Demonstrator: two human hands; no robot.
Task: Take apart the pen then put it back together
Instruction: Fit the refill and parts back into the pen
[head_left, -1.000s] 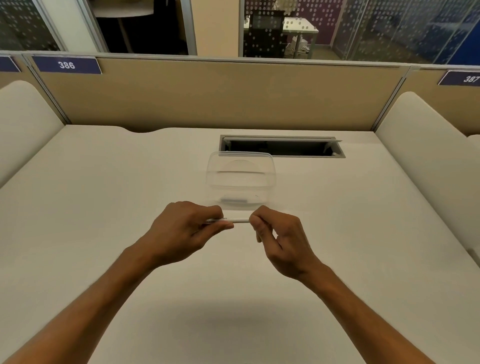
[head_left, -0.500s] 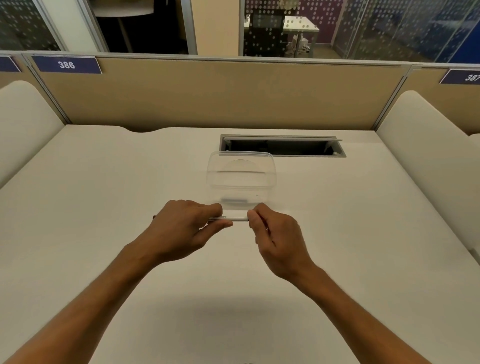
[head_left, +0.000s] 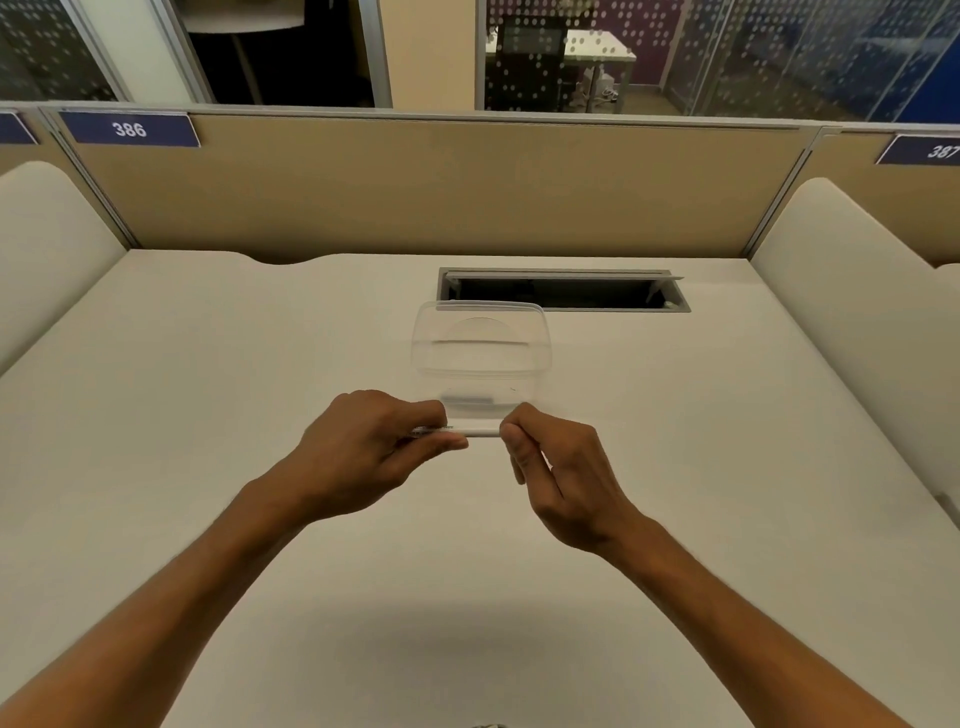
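A thin white pen (head_left: 480, 431) lies level between my two hands, above the white desk. My left hand (head_left: 363, 457) wraps the pen's left part with thumb and fingers closed around it. My right hand (head_left: 556, 467) pinches the pen's right end between thumb and forefinger. Only a short stretch of the barrel shows between the hands; both ends are hidden by fingers.
A clear plastic container (head_left: 480, 358) stands on the desk (head_left: 208, 389) just beyond the hands, with a small pale piece inside near its front wall. Behind it is an open cable slot (head_left: 563, 291). Beige partitions close the back, padded dividers the sides.
Both hands keep their hold on the pen. The right hand has shifted slightly, its fingers turning at the pen's right end; the visible gap between the hands stays about the same.
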